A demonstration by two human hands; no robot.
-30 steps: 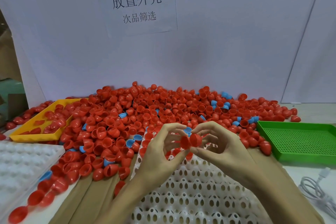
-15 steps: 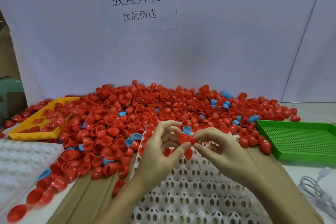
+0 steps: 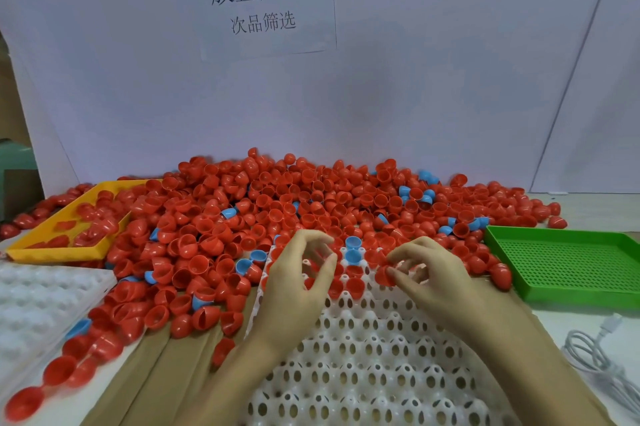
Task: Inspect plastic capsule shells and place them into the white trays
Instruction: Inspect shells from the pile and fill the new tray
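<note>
Hands (image 3: 363, 273) apart now, shell (image 3: 383, 276) sideways.

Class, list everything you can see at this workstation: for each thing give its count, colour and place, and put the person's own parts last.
capsule shells: a large heap, red, table centre
blue shells: a scattered few, blue, among the heap and on the tray's far edge
white tray: one, white, holed, under the hands
second white tray: one, white, left
yellow tray: one, yellow, far left, holding red shells
green tray: one, green, perforated, right
paper sign: one, white, wall
cable: one, white, lower right
left hand: curled, grip unclear
right hand: pinches red shell
</note>
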